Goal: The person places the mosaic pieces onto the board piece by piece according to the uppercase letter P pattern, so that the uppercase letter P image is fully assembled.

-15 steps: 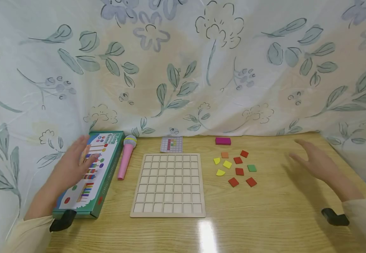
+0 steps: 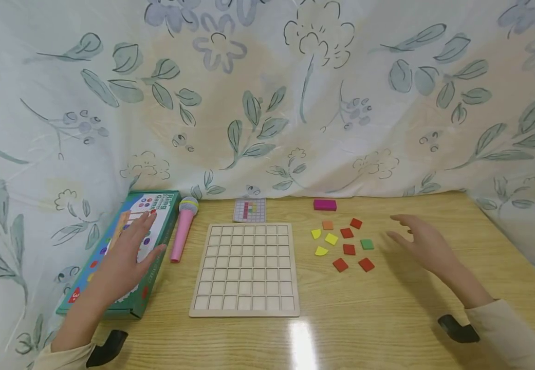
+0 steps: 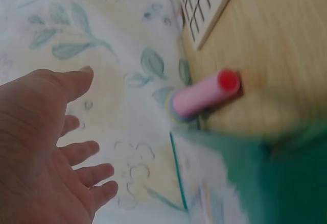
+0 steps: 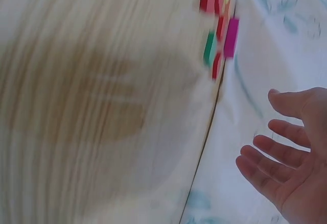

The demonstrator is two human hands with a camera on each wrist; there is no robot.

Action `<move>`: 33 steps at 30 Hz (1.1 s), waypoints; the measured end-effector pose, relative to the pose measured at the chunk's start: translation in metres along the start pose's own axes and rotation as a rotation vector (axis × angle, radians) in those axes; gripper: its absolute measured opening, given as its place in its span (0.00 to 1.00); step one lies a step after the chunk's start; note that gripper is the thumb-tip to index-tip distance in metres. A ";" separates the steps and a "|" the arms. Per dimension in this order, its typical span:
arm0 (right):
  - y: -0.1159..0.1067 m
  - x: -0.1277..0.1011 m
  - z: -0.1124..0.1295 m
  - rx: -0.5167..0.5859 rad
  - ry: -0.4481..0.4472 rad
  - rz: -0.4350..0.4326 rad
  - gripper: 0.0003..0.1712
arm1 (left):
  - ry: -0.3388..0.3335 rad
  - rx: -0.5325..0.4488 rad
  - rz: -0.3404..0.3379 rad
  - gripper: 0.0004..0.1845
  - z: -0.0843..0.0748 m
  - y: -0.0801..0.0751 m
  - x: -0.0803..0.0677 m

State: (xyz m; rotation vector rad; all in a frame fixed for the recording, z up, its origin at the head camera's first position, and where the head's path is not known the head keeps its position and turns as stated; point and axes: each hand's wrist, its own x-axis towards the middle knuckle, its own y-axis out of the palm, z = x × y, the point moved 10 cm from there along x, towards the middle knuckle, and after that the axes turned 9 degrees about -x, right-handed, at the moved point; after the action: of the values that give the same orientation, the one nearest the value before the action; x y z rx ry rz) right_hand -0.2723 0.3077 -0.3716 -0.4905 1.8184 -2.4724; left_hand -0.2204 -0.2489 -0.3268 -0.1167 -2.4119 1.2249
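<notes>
A wooden grid board [image 2: 246,268] lies in the middle of the table. To its right are several small coloured tiles [image 2: 343,241], red, yellow, orange and green, and a magenta block [image 2: 325,205] lies behind them. My right hand [image 2: 422,241] hovers open just right of the tiles, fingers spread, holding nothing; the right wrist view shows the same hand [image 4: 286,147] empty. My left hand [image 2: 130,252] is open over the green game box [image 2: 153,280], next to a pink toy microphone [image 2: 183,231]. The left hand [image 3: 56,147] holds nothing.
A small pattern card [image 2: 250,210] lies behind the board. A floral cloth [image 2: 267,103] hangs behind and round both sides of the wooden table [image 2: 387,318]. Bare tabletop lies in front of the board and to the far right.
Both hands have moved inward: the left one to the right across the box toward the microphone, the right one to the left toward the tiles. The box has turned slightly.
</notes>
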 end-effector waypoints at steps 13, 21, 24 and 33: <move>0.038 0.026 0.066 0.098 -0.042 0.062 0.26 | -0.018 0.005 0.139 0.42 -0.020 0.055 -0.014; 0.053 0.047 0.099 0.113 -0.106 0.030 0.23 | -0.047 -0.025 0.292 0.47 -0.017 0.090 -0.024; 0.059 0.055 0.109 0.143 -0.113 0.038 0.23 | -0.060 -0.039 0.342 0.50 -0.015 0.100 -0.028; 0.086 0.070 0.117 0.163 -0.029 0.106 0.19 | -0.052 -0.051 0.419 0.52 -0.013 0.114 -0.036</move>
State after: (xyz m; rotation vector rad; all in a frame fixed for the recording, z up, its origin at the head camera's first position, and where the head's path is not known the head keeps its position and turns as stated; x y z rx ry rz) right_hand -0.3202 0.1579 -0.4046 -0.4075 1.5713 -2.4999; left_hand -0.1959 -0.1790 -0.4220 -0.6398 -2.5449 1.3506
